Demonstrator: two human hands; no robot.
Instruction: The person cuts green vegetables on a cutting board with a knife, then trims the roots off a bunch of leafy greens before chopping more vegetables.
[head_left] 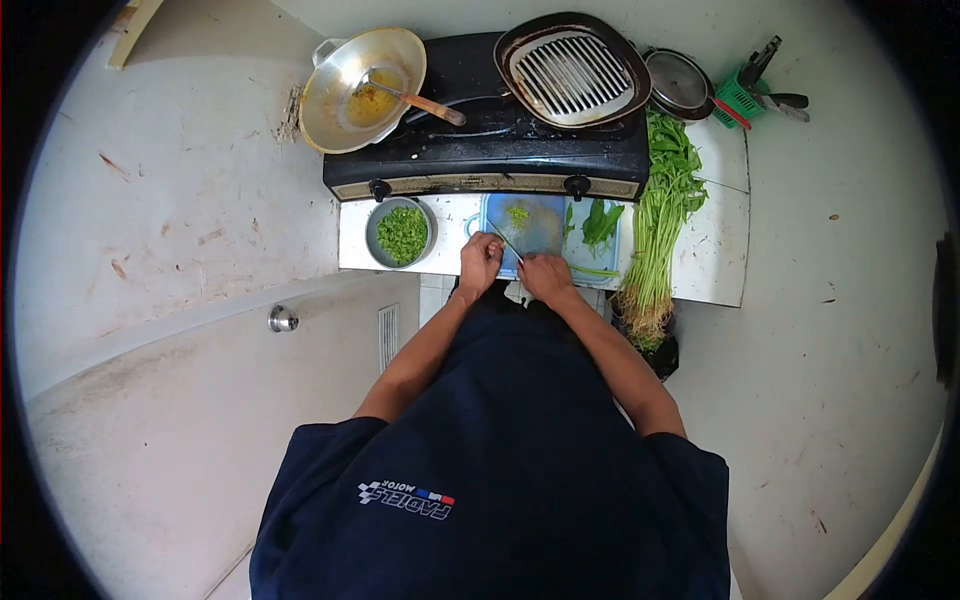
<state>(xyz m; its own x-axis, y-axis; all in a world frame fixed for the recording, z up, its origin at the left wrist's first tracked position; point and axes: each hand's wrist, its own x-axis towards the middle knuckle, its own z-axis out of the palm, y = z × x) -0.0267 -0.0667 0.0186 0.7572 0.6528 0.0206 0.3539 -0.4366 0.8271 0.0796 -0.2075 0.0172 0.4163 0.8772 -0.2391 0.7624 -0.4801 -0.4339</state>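
My left hand (480, 262) is closed around a thin knife (507, 243), whose blade slants across the blue cutting board (545, 228) toward my other hand. My right hand (547, 275) presses down on green stalks (595, 270) that stick out to its right along the board's near edge. A small pile of chopped greens (517, 213) lies at the far side of the board. Loose green leaves (600, 222) rest on the board's right part. Left of the board stands a metal bowl (402, 235) filled with chopped greens.
A long bunch of leafy greens (662, 215) lies on the white counter (710, 255), roots hanging over its near edge. Behind is a black stove (490, 150) with a wok and spatula (362, 85), a grill pan (572, 70), a lid (678, 82) and a green utensil basket (740, 97).
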